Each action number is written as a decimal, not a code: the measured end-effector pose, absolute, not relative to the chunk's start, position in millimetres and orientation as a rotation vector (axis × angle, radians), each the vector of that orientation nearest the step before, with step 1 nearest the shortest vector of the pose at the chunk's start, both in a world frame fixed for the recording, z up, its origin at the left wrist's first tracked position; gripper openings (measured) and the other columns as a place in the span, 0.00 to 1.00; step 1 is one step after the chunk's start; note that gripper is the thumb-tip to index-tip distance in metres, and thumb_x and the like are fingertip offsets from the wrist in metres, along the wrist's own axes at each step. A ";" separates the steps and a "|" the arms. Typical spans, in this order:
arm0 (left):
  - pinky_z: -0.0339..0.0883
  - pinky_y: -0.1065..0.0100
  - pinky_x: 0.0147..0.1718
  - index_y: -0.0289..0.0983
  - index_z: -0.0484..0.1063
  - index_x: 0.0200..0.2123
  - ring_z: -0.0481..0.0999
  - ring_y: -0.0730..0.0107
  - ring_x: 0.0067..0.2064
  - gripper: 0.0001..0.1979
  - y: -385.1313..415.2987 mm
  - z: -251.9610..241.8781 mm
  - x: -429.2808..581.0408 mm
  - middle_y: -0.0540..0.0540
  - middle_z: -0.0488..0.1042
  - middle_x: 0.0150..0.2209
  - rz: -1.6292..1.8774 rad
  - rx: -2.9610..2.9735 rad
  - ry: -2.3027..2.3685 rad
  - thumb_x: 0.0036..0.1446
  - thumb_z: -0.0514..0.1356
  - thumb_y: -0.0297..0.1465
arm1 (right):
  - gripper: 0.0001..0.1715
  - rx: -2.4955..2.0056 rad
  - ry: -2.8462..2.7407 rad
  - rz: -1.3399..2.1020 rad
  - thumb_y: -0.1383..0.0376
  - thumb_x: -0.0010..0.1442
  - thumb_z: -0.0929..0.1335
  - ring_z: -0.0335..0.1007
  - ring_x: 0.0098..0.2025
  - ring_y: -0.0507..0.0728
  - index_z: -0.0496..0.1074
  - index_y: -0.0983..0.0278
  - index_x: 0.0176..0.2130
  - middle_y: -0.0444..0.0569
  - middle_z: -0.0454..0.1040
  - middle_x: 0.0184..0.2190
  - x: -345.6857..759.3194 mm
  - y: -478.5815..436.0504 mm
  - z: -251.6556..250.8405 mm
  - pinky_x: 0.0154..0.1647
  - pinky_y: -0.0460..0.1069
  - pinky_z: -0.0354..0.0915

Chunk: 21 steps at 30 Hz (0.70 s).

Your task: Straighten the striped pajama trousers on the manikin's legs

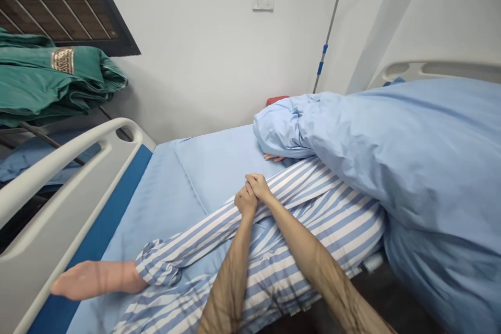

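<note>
On the bed [166, 193], a blue quilt [348, 130] covers the top of a striped trouser leg [209, 228], on which we press our curled left hand [246, 201] and right hand [258, 186] together, though whether either grips it we cannot tell.

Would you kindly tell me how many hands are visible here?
3: the left hand and the right hand together at the striped trouser leg, and a third hand, partly showing from under the blue quilt. Another may be hidden beneath it.
</note>
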<state>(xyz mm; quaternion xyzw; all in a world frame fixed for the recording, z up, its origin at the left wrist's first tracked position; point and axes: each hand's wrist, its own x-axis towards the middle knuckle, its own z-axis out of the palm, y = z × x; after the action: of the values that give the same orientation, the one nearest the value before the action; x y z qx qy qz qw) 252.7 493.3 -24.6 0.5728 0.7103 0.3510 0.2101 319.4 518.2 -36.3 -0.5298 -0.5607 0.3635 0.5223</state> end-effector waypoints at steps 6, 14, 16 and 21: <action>0.53 0.68 0.32 0.35 0.77 0.28 0.73 0.65 0.34 0.27 487.3 -33.8 250.6 0.36 0.78 0.33 0.856 1.664 1.987 0.66 0.42 0.37 | 0.23 -1.308 -1.599 0.741 0.57 0.58 0.61 0.46 0.22 0.48 0.52 0.62 0.17 0.39 0.49 0.16 340.1 520.6 -2.3 0.25 0.46 0.47; 0.55 0.70 0.29 0.37 0.63 0.16 0.66 0.72 0.25 0.26 489.2 -29.8 234.6 0.46 0.68 0.18 0.900 1.615 1.610 0.63 0.43 0.40 | 0.24 -1.526 -1.565 0.433 0.59 0.60 0.59 0.47 0.21 0.49 0.51 0.63 0.17 0.39 0.50 0.15 379.4 512.7 -19.0 0.26 0.47 0.43; 0.57 0.71 0.29 0.38 0.63 0.15 0.64 0.73 0.22 0.27 490.5 -20.0 210.6 0.49 0.64 0.14 0.833 1.583 1.408 0.61 0.44 0.44 | 0.24 -1.543 -1.575 0.405 0.58 0.61 0.58 0.48 0.22 0.49 0.52 0.63 0.17 0.40 0.51 0.15 378.3 511.6 -25.9 0.26 0.47 0.43; 0.56 0.70 0.27 0.39 0.60 0.13 0.61 0.73 0.20 0.27 474.8 1.3 100.6 0.50 0.60 0.12 1.077 1.478 1.550 0.58 0.47 0.47 | 0.24 -1.557 -1.590 0.357 0.58 0.61 0.58 0.50 0.22 0.49 0.52 0.63 0.17 0.40 0.52 0.15 380.3 511.1 -28.3 0.27 0.47 0.43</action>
<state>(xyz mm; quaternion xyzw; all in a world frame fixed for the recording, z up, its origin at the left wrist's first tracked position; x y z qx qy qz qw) 100.6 474.8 1.3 0.5743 0.6024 0.4186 0.3635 380.3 511.1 -28.3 -0.6238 -0.6370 0.1430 0.4296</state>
